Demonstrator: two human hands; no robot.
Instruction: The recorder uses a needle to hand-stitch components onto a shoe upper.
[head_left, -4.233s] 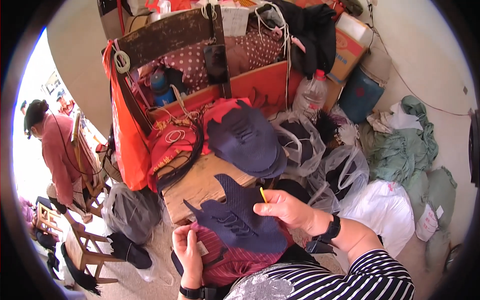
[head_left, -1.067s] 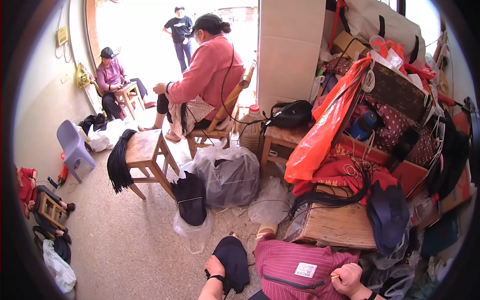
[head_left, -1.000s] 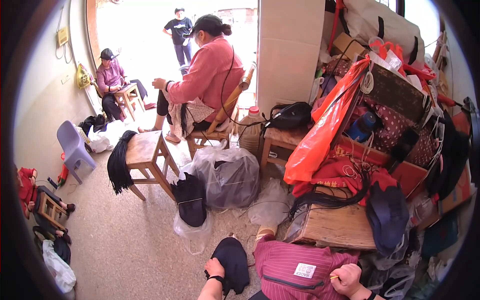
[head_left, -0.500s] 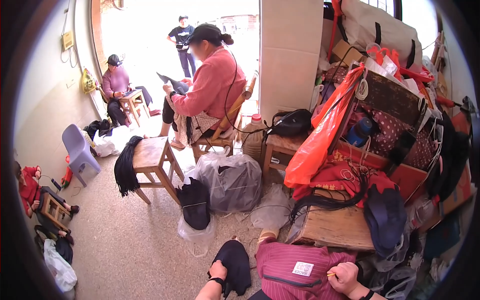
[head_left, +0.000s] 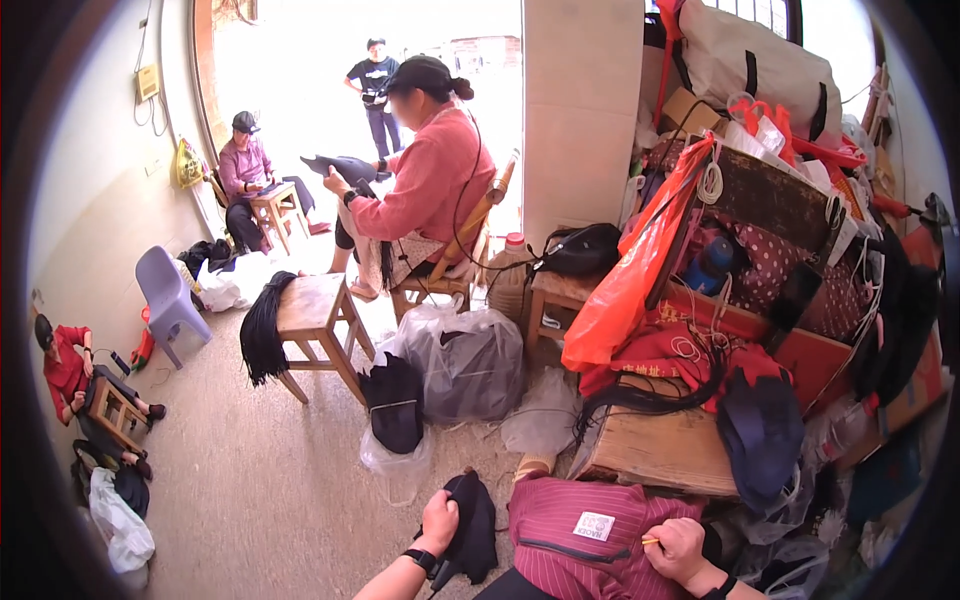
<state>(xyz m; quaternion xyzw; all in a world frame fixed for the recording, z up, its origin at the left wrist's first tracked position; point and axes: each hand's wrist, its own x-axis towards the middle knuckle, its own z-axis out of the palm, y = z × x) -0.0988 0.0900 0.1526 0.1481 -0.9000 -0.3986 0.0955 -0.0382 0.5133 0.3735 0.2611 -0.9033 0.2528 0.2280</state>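
Observation:
My left hand is closed on the edge of a black fabric piece, which hangs in front of me at the lower middle. My right hand is closed around a thin yellow-handled tool; only a short bit of it shows, and the rest is hidden in the fist. That hand is over a maroon pinstriped cloth with a dark zip and a white label, spread across my lap. Black bands circle both my wrists.
A wooden bench beyond my lap bears black cords and a dark blue fabric piece. Plastic bags and a wooden stool stand ahead. Several people sit around; a person in pink handles dark fabric.
My left hand has risen a little, and the black fabric has turned and bunched up under it. My right hand has shifted slightly left with the yellow tool. The view has moved slightly.

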